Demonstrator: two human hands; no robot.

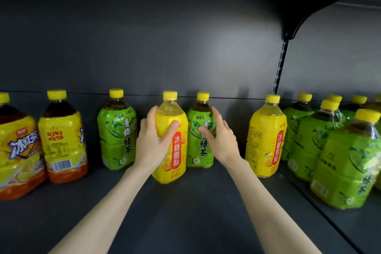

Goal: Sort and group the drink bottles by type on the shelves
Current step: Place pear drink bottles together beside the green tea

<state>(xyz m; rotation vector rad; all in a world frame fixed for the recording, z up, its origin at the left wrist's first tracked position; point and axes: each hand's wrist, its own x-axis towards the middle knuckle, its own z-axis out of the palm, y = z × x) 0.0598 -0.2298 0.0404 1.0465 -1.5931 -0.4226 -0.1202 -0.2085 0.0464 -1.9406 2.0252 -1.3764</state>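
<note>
My left hand [150,144] is clamped round the yellow-labelled clear plastic pear-drink bottle [179,156], thumb across the front and fingers wrapped behind. My right hand [222,140] grips the green-labelled green-tea bottle [201,150] just beside it, thumb on the label and fingers curled over its shoulder. Both bottles stand mid-row on the dark grey metal shelf [185,212], the yellow one a little forward of the green.

I judge this to be a swap. The yellow bottle splits two green ones, and its twin, a second yellow pear-drink bottle [266,138], waits to the right. The other green-tea bottle [117,130] is to the left. Next I must carry yellow rightward and green leftward without my arms tangling or knocking neighbours.

My fingertips behind both bottles are hidden. I cannot tell whether the yellow base has left the shelf. The leftmost iced-tea bottle [16,150] is cut off by the edge, and the labels on the green cluster [348,161] at far right are blurred.
</note>
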